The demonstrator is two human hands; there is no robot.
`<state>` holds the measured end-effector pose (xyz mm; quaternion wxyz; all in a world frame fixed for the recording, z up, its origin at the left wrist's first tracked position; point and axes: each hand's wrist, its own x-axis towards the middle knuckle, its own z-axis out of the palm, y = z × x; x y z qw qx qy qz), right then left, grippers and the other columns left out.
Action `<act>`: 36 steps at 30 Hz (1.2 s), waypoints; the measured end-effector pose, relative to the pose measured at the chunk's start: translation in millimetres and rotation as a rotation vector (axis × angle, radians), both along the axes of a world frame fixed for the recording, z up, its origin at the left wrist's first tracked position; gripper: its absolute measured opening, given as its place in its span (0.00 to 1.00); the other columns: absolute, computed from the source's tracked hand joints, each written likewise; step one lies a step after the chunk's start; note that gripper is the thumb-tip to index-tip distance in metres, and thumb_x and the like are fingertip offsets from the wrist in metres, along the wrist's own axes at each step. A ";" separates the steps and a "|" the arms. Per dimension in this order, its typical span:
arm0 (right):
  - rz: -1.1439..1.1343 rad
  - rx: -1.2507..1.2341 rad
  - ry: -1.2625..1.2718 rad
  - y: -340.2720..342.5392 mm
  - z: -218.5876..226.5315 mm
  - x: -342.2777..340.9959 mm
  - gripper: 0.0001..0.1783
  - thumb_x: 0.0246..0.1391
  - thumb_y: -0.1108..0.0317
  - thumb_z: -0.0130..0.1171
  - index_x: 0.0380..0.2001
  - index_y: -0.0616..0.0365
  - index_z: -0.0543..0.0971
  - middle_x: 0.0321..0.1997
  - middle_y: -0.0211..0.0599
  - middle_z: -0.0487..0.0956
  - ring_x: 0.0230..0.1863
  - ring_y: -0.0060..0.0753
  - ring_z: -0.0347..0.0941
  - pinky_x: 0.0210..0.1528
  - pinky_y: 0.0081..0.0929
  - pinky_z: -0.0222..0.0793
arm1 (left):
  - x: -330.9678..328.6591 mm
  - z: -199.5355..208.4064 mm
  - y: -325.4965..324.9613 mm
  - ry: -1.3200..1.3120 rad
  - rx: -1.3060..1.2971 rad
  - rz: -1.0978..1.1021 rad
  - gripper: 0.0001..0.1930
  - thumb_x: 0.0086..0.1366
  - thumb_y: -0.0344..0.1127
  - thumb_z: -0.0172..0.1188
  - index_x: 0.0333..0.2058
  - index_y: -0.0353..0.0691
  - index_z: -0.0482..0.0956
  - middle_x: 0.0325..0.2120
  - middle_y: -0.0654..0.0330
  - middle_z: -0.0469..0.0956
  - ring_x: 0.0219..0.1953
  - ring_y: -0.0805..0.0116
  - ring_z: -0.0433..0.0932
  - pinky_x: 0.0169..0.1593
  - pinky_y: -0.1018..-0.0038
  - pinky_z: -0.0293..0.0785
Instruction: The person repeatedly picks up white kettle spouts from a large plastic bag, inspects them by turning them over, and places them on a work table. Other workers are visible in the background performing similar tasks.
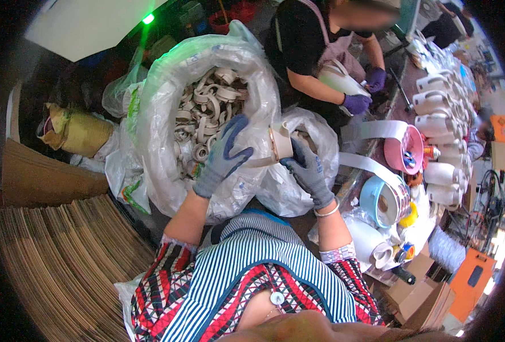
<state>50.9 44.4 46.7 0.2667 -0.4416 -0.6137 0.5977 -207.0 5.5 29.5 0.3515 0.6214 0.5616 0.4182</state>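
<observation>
In my grey-gloved right hand (308, 172) is a cream plastic collar with a small pouring lip (281, 142), pinched at its right side. A copper-coloured band shows on the collar's left edge. My left hand (221, 157), also gloved in grey, is apart from it, fingers spread and nothing in them. It hovers over the right rim of a large clear plastic bag (158, 105). Inside that bag lie many loose cream plastic rings and handle pieces (207, 108). A smaller clear bag (328, 134) stands behind my right hand, its contents mostly hidden.
A co-worker in purple gloves (356, 104) holds a white jug body (343, 80) across from me. On the right bench stand rows of white jugs (435, 125), a pink basket (410, 149) and a roll of labels (388, 205). Stacked cardboard (70, 256) fills the lower left.
</observation>
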 end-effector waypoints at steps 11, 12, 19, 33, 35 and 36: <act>-0.072 -0.307 0.425 -39.7 24.9 50.4 0.37 0.56 0.63 0.63 0.65 0.65 0.62 0.62 0.38 0.70 0.64 0.31 0.64 0.67 0.30 0.57 | 76.0 32.0 28.5 -0.587 -0.220 -0.528 0.29 0.67 0.27 0.52 0.66 0.36 0.58 0.62 0.54 0.66 0.62 0.65 0.66 0.67 0.68 0.59; -0.078 -0.273 0.459 -44.9 23.4 51.1 0.38 0.56 0.62 0.63 0.65 0.65 0.62 0.62 0.38 0.70 0.64 0.31 0.63 0.67 0.30 0.57 | 76.6 33.5 28.9 -0.601 -0.233 -0.545 0.29 0.68 0.29 0.52 0.66 0.36 0.59 0.62 0.54 0.67 0.62 0.65 0.66 0.66 0.68 0.60; -0.212 0.103 0.256 -78.7 77.7 91.5 0.38 0.48 0.57 0.69 0.61 0.61 0.71 0.58 0.41 0.74 0.62 0.34 0.66 0.63 0.29 0.61 | 130.5 68.7 -13.8 -0.997 -0.232 -0.430 0.37 0.60 0.49 0.64 0.62 0.34 0.62 0.54 0.56 0.70 0.60 0.64 0.68 0.64 0.69 0.62; -0.443 0.818 -0.629 -188.5 116.0 160.2 0.37 0.48 0.47 0.63 0.56 0.61 0.73 0.49 0.46 0.77 0.46 0.48 0.73 0.50 0.43 0.68 | 245.4 59.0 -38.2 -1.208 -0.544 -1.045 0.20 0.55 0.50 0.68 0.35 0.46 0.70 0.36 0.63 0.66 0.43 0.65 0.66 0.53 0.66 0.61; -0.471 0.821 -0.696 -199.0 123.3 160.7 0.37 0.50 0.45 0.60 0.56 0.61 0.74 0.48 0.47 0.77 0.46 0.47 0.74 0.50 0.44 0.67 | 261.4 57.1 -37.6 -1.257 -0.576 -1.116 0.21 0.54 0.53 0.68 0.33 0.47 0.69 0.34 0.64 0.66 0.41 0.64 0.66 0.53 0.65 0.61; -0.479 0.827 -0.726 -203.6 124.8 161.8 0.37 0.53 0.43 0.58 0.56 0.62 0.73 0.49 0.48 0.78 0.46 0.49 0.74 0.50 0.44 0.66 | 271.2 55.0 -35.9 -1.347 -0.594 -1.199 0.22 0.53 0.52 0.71 0.33 0.47 0.70 0.35 0.64 0.67 0.48 0.60 0.68 0.57 0.61 0.61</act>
